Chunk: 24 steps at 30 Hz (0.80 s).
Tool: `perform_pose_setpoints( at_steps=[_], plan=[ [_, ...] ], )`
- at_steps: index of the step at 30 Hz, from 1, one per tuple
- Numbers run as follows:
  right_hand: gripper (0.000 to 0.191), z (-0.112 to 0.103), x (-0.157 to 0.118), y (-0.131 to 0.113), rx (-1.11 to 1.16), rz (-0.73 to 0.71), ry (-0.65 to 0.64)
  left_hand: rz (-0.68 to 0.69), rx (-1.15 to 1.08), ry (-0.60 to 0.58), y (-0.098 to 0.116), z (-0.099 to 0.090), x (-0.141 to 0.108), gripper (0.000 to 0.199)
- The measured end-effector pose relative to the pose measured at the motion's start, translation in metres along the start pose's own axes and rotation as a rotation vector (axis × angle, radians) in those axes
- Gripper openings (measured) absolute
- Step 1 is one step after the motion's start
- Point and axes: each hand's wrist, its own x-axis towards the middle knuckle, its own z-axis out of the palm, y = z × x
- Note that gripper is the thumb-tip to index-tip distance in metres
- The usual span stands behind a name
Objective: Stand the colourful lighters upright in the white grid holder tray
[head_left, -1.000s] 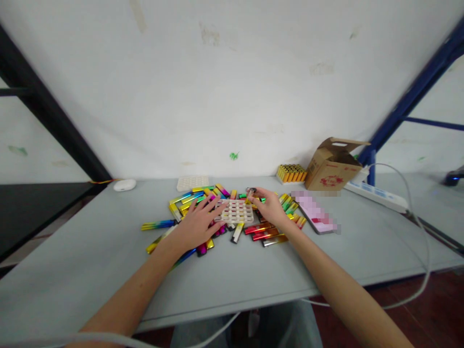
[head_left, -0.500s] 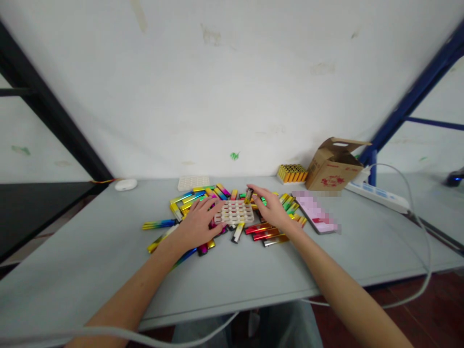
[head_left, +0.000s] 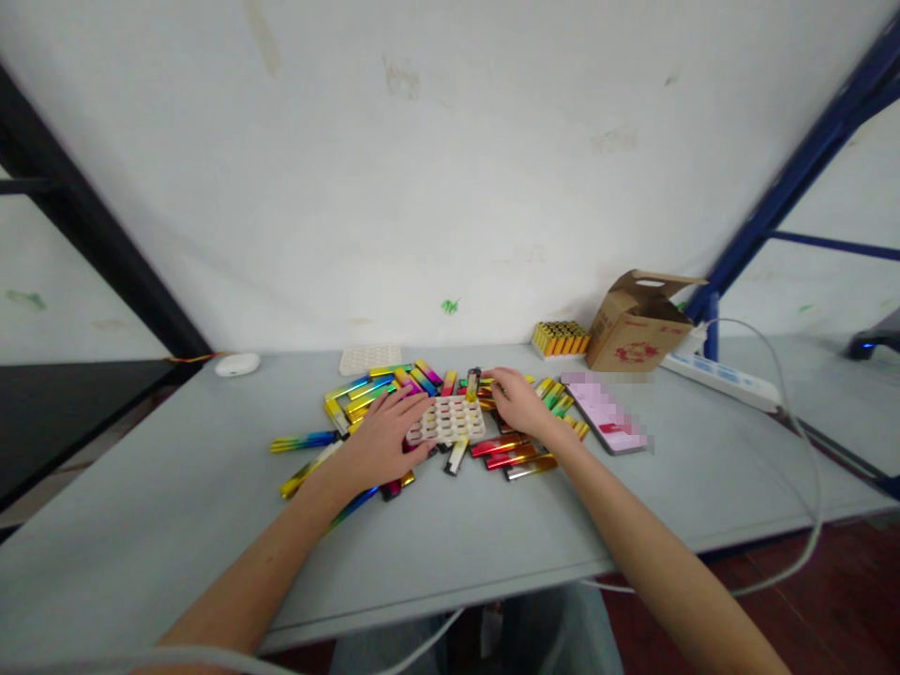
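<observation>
A white tray with rows of holes (head_left: 450, 419) lies over a pile of shiny coloured lighters (head_left: 352, 401). My left hand (head_left: 390, 436) holds the tray's left edge between thumb and fingers. One yellow lighter with a metal top (head_left: 473, 382) stands upright at the tray's back right corner. Just right of it is my right hand (head_left: 517, 401), its fingers bent and apart from that lighter; whether the fingertips touch anything beneath is hidden. Red lighters (head_left: 501, 445) lie below my right hand, and a pale one (head_left: 456, 457) lies in front of the tray.
A second white tray (head_left: 370, 358) lies by the wall. At the back right are a block of orange lighters (head_left: 561, 339), an open cardboard box (head_left: 637, 328), a power strip (head_left: 724, 382) and a phone (head_left: 605, 412). A white case (head_left: 237, 365) is at the back left.
My right hand has let go of the upright lighter and moved slightly away from it. The lighter now stands at the tray's corner. My left hand keeps its hold, and the view has shifted a little.
</observation>
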Motion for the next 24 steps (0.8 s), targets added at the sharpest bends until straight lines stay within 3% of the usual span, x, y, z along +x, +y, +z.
perform_pose_setpoints(
  at_steps=[4, 9, 15, 24],
  plan=[
    [0.037, 0.003, 0.009, -0.006, -0.144, 0.033, -0.101, 0.041, -0.038, 0.025, 0.0, -0.007, -0.001, 0.051],
    [0.033, 0.008, 0.017, -0.008, -0.238, 0.067, -0.136, 0.046, -0.047, 0.035, 0.0, -0.007, -0.003, 0.05],
    [0.034, 0.006, 0.013, 0.001, -0.123, -0.038, 0.054, 0.036, -0.057, 0.029, -0.004, -0.005, -0.003, 0.051],
    [0.026, -0.011, 0.01, 0.026, -0.03, 0.002, 0.185, 0.013, -0.054, 0.023, -0.006, -0.004, -0.005, 0.058]
  ],
)
